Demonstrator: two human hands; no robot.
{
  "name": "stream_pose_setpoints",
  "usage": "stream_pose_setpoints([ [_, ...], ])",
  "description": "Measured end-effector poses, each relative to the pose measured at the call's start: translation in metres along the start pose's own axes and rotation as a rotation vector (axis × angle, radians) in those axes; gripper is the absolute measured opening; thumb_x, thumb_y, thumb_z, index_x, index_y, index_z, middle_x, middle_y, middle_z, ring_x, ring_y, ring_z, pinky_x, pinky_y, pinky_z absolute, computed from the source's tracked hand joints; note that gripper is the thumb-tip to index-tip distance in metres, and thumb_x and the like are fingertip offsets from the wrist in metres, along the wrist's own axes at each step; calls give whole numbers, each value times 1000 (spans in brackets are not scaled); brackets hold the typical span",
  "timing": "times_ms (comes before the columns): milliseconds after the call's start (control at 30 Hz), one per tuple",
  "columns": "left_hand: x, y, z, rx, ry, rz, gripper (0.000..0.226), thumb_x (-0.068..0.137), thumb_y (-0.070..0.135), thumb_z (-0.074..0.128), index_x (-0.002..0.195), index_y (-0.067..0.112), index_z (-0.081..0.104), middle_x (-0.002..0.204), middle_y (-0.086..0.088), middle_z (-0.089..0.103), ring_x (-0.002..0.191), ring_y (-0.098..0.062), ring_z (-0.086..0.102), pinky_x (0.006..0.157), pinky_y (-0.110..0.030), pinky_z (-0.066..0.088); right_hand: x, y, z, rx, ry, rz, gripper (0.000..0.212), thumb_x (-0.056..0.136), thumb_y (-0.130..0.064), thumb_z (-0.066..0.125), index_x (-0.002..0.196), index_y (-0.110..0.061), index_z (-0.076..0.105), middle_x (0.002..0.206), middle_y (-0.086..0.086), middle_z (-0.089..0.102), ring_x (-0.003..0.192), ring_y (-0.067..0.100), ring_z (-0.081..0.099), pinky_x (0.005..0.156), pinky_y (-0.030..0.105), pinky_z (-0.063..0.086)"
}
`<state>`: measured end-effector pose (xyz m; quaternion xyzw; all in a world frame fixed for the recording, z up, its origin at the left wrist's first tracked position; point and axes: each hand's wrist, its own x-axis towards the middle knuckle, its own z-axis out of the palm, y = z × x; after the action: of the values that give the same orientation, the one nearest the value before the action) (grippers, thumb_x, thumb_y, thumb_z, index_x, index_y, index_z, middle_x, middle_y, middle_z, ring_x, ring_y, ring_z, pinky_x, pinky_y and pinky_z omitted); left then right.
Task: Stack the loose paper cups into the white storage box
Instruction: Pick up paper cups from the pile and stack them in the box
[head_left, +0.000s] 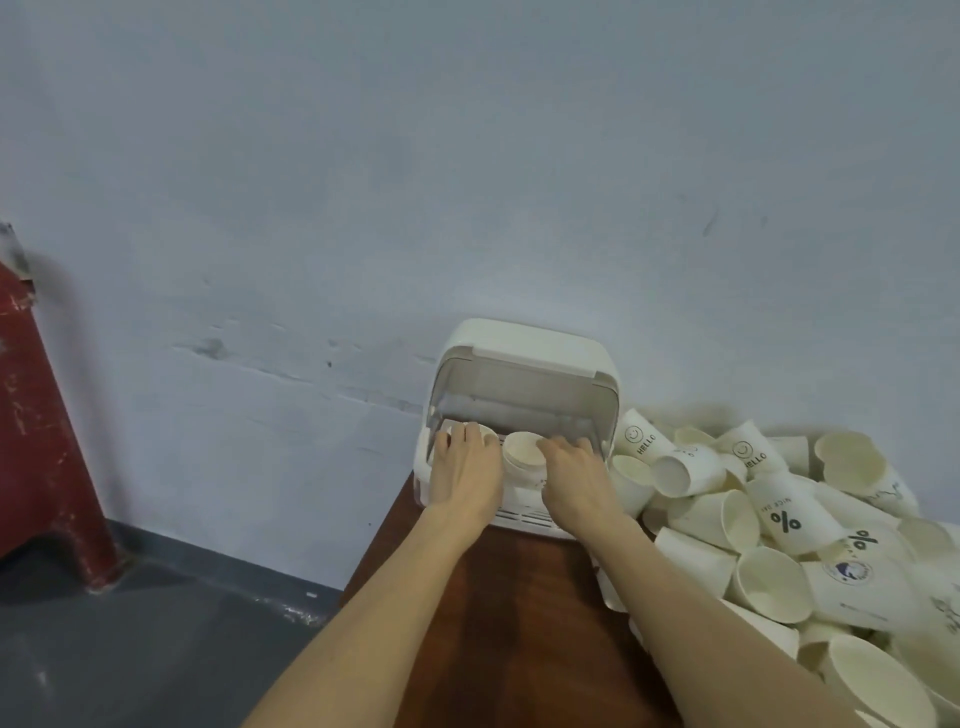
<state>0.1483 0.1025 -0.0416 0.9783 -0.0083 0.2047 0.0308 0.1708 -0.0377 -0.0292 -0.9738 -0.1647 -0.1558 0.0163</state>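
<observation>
The white storage box (519, 343) stands against the wall at the table's far end, its front flap lifted. Both of my hands reach into its opening. My left hand (465, 467) covers a paper cup (485, 434) at the box's left side, fingers curled over its rim. My right hand (574, 475) grips an upright stack of cups (522, 452) near the middle of the opening. A large heap of loose paper cups (779, 525) lies to the right of the box; some carry "HELLO" or "%" prints.
The brown wooden table (519, 623) ends just left of the box, with grey floor (130, 649) below. A red stool-like object (41, 441) stands at the far left. A pale wall (467, 182) rises directly behind the box.
</observation>
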Motion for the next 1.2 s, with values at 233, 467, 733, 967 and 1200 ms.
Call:
stream_pose_setpoints([
  [233, -4, 91, 3, -245, 68, 188, 30, 90, 18, 48, 118, 15, 57, 118, -7, 56, 113, -27, 46, 94, -40, 31, -47, 77, -27, 85, 112, 289, 31, 84, -2, 45, 110, -9, 60, 97, 14, 61, 93, 31, 53, 73, 37, 45],
  [467, 5, 170, 13, -353, 5, 279, 26, 92, 18, 45, 116, 17, 58, 115, -5, 56, 113, -26, 46, 98, -40, 31, -101, 170, -43, -96, 206, 488, 20, 82, 0, 41, 93, -8, 57, 82, 8, 59, 87, 26, 45, 71, 34, 37],
  [733, -4, 217, 24, -279, -85, 486, 52, 88, 5, 45, 136, 24, 46, 118, -9, 52, 115, -29, 43, 96, -39, 31, -131, 213, -52, -151, 107, 559, 24, 87, -15, 52, 106, -9, 64, 97, 10, 62, 98, 29, 48, 79, 35, 40],
  [967, -5, 219, 21, -141, -65, 436, 34, 86, -4, 51, 118, 9, 56, 125, -12, 52, 118, -30, 42, 99, -37, 32, -136, 182, -40, -183, -146, 199, 33, 87, -36, 42, 78, -16, 66, 91, 4, 62, 93, 26, 49, 92, 39, 37],
  [1200, -9, 198, 9, -300, 36, 371, 18, 92, 11, 50, 105, 15, 62, 104, -7, 61, 101, -27, 51, 92, -37, 31, -131, 161, -25, -245, -223, 166, 10, 82, -14, 43, 76, -18, 49, 91, 0, 61, 101, 25, 48, 96, 43, 32],
])
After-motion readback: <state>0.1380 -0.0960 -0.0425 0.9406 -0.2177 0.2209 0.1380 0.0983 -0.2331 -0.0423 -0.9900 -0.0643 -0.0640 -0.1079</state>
